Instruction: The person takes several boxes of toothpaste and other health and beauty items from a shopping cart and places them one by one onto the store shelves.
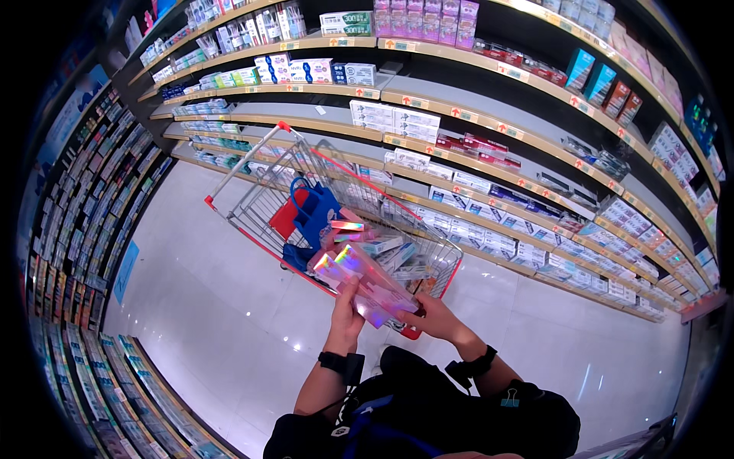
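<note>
Two long pink cartons (375,284) with shiny holographic ends are held side by side over the near side of a wire shopping cart (246,215). My left hand (347,314) grips their near-left side, the thumb lying on top. At their right end, my right hand (434,319) has hold of them too. Inside the cart, beyond the cartons, lie more pink holographic boxes (347,226) and several white and blue toothpaste-type boxes (395,255). A blue tote bag (316,212) sits near the cart's red seat flap (288,214). Both wrists wear black bands.
Long store shelves (338,123) holding boxed goods curve along the far side and right, close to the cart. More stocked shelving (92,201) lines the left. Pale glossy floor tiles (229,321) lie around the cart, with a light-blue floor sticker (126,271) at left.
</note>
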Available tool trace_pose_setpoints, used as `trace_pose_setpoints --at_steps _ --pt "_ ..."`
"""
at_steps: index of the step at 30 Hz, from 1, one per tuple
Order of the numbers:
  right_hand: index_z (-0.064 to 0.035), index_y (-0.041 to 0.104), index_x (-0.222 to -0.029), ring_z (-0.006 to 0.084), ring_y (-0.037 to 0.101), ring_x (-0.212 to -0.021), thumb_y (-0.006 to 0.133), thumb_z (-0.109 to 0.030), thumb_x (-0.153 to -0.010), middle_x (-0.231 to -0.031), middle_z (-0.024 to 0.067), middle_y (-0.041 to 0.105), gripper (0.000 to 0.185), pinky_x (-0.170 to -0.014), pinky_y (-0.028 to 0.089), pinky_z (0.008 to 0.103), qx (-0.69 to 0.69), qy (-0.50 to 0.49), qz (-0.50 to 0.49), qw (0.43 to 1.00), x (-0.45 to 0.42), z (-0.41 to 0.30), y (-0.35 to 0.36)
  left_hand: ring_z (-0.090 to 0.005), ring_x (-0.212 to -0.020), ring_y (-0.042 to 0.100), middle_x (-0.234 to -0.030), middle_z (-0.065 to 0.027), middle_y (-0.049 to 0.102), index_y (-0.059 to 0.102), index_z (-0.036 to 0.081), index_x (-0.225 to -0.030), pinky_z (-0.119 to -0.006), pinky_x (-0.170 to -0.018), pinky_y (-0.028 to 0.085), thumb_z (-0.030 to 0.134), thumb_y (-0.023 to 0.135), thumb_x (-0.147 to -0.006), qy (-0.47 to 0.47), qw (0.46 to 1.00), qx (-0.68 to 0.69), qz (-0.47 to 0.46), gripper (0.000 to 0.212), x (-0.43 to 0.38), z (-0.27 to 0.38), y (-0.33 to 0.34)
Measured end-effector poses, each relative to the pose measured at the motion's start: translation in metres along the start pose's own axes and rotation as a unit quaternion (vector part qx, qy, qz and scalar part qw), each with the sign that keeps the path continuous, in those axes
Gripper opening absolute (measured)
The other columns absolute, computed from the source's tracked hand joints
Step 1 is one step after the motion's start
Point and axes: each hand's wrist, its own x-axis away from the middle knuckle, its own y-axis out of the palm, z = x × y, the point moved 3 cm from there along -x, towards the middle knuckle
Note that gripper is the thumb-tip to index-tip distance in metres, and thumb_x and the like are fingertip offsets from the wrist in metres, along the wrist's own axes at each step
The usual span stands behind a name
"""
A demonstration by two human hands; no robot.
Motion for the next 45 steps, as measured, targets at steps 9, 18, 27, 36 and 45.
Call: trace_pose_setpoints --at_steps 9,18,27,36,45 --pt "0.0018 0.039 -0.13 0.0199 0.07 -0.075 0.081 -0.02 -0.083 -0.101 0.0139 0.065 0.067 -0.059 0.058 0.0295 -0.229 0.017 0.022 0.973 0.067 0.043 -0.075 -0.0208 -0.114 0.06 -0.122 -0.0069 0.062 0.051 0.007 -0.132 -0.038 -0.098 0.049 0.021 0.066 -0.095 -0.017 0.999 -0.043 -0.021 0.043 0.006 -0.102 0.089" --pt "0.0025 0.037 -0.121 0.0257 0.071 -0.071 0.076 -0.014 -0.087 -0.102 0.0185 0.064 0.054 -0.057 0.061 0.0337 -0.251 0.027 0.059 0.966 0.088 0.116 -0.276 -0.0179 -0.109 0.061 -0.117 -0.0045 0.063 0.054 0.008 -0.13 -0.035 -0.095 0.05 0.018 0.066 -0.095 -0.061 0.991 -0.061 -0.106 0.039 -0.053 -0.28 0.223" --pt "0.002 0.038 -0.123 0.0281 0.072 -0.077 0.073 -0.012 -0.088 -0.108 0.0187 0.063 0.051 -0.063 0.063 0.0357 -0.31 -0.008 0.136 0.941 0.082 0.123 -0.393 -0.0207 -0.107 0.064 -0.117 -0.0071 0.065 0.055 0.006 -0.129 -0.038 -0.093 0.053 0.018 0.064 -0.096 -0.104 0.974 -0.048 -0.193 0.036 -0.128 -0.335 0.336" --pt "0.0 0.041 -0.123 0.0262 0.071 -0.085 0.069 -0.006 -0.09 -0.107 0.0164 0.064 0.044 -0.069 0.063 0.0364 -0.238 -0.034 0.189 0.952 -0.028 0.102 -0.477 -0.0184 -0.107 0.063 -0.117 -0.0056 0.064 0.054 0.005 -0.129 -0.036 -0.093 0.052 0.023 0.063 -0.098 -0.103 0.957 0.031 -0.269 0.037 -0.281 -0.335 0.377" --pt "-0.0004 0.045 -0.11 0.019 0.069 -0.07 0.066 0.003 -0.089 -0.095 0.0122 0.064 0.03 -0.061 0.06 0.0283 -0.113 -0.087 0.239 0.96 -0.236 0.011 -0.557 -0.0183 -0.127 0.051 -0.137 -0.005 0.053 0.031 0.009 -0.148 -0.038 -0.104 0.043 0.029 0.063 -0.098 0.044 0.969 0.005 -0.242 0.063 -0.448 -0.223 0.405"
